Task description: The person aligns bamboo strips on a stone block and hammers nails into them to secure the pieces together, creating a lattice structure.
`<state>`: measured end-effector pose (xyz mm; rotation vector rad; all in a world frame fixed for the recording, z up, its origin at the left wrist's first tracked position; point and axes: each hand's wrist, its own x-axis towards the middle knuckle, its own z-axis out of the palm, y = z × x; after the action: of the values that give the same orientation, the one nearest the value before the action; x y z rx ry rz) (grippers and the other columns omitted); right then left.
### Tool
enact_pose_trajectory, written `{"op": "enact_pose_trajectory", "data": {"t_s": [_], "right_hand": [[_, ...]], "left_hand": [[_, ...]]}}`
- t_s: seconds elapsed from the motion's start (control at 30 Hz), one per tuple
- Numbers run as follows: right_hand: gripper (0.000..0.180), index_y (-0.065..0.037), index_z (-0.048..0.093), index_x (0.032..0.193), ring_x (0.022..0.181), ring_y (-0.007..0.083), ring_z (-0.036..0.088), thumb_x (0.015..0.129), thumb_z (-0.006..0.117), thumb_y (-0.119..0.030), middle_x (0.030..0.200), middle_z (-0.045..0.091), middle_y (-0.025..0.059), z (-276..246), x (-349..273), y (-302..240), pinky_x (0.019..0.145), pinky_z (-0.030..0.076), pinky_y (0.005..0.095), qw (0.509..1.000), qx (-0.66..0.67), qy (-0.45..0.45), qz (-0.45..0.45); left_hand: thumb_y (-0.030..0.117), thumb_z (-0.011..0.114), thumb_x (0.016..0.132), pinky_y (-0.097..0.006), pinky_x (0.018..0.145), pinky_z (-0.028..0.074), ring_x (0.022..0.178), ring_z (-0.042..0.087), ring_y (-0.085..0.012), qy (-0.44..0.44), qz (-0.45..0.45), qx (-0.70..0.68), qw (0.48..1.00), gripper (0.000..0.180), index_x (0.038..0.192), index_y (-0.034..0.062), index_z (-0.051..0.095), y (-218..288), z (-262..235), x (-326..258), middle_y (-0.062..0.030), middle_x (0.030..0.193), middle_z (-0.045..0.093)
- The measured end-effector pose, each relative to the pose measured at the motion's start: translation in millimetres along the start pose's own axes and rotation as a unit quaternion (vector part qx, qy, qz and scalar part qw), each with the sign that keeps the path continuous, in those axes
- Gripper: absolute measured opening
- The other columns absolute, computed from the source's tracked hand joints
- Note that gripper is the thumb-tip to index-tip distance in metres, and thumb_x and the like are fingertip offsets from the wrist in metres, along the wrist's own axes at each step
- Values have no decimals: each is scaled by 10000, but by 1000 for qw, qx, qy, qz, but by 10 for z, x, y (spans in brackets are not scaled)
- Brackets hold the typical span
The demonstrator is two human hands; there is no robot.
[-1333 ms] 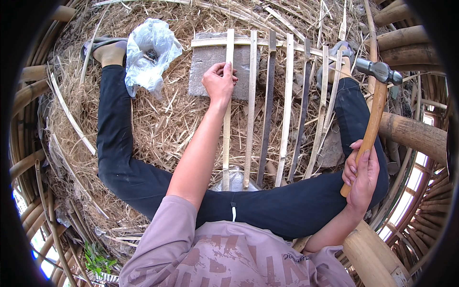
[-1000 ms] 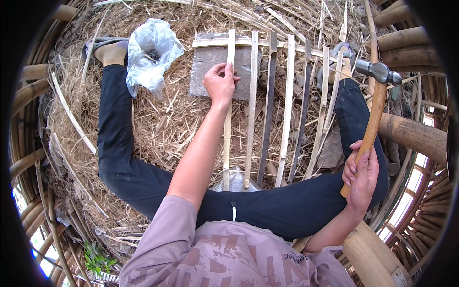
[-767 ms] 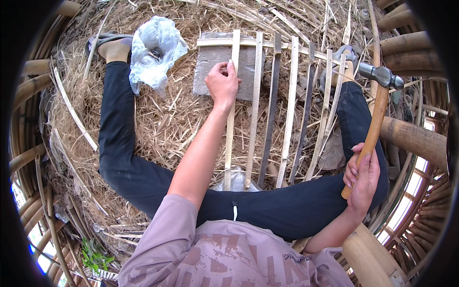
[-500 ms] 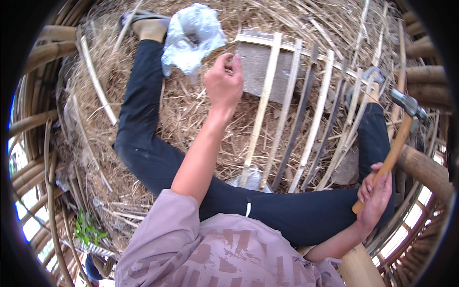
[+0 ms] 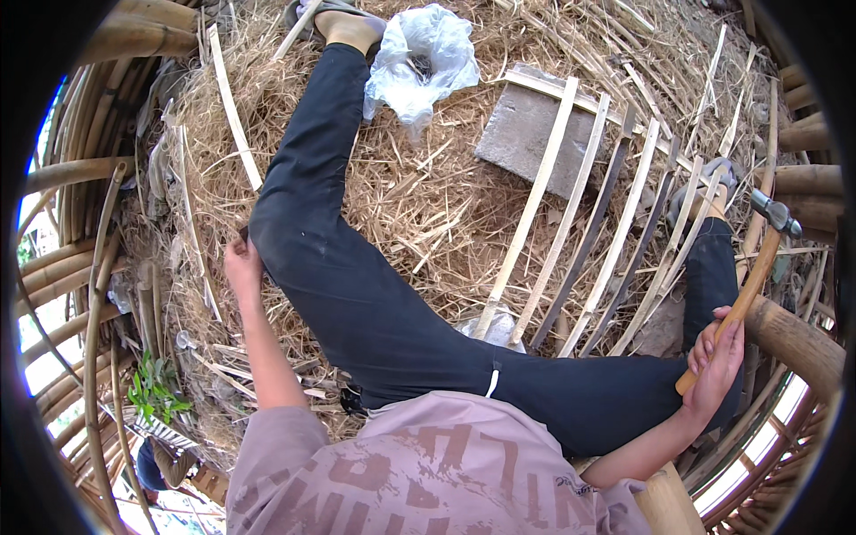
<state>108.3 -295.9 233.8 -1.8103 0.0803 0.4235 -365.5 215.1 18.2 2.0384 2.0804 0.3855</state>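
My right hand (image 5: 718, 361) grips the wooden handle of a hammer (image 5: 744, 290), whose metal head (image 5: 774, 212) points up and away at the right. My left hand (image 5: 242, 267) is down on the straw against the outside of my left thigh (image 5: 330, 267); its fingertips are hidden, so I cannot tell whether it holds anything. Several thin bamboo slats (image 5: 535, 205) lie side by side across my lap, their far ends resting on a grey flat slab (image 5: 526, 134). Neither hand touches the slats.
I sit on a bed of dry straw (image 5: 419, 205) with my legs in dark trousers spread. A crumpled clear plastic bag (image 5: 419, 58) lies by my left foot. Thick bamboo poles (image 5: 794, 334) ring the spot. A small green plant (image 5: 156, 392) grows low left.
My left hand has let go of the slat over the slab and come back down to the straw beside my left thigh. The view has swung left. The right hand keeps the hammer.
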Motion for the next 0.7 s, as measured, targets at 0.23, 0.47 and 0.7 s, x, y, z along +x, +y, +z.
{"op": "enact_pose_trajectory", "data": {"t_s": [0.23,0.47,0.7], "right_hand": [[289,-77,522,1101,494,-12,290,1073,455,-356,680,349,-64,-137,-9,31,407,238,158,1000,-7,22,-5],[288,-72,534,1063,496,-21,301,1061,488,-356,658,361,-88,-19,14,-13,421,248,161,1000,15,-25,3],[280,-58,534,1080,508,-23,303,1059,499,-335,663,380,-82,-77,-35,-38,436,255,156,997,54,-46,1]], "left_hand": [[126,647,809,-456,1063,396,1263,467,-438,44,41,45,997,627,1371,-40,424,97,479,-210,-300,1352,458],[295,546,947,-447,1017,418,1163,542,-313,90,306,401,859,521,1330,-51,476,-1056,762,-260,-158,1261,556],[368,648,877,-451,921,447,1127,530,-345,-51,109,299,947,527,1211,-31,565,-81,485,-326,-196,1225,576]]}}
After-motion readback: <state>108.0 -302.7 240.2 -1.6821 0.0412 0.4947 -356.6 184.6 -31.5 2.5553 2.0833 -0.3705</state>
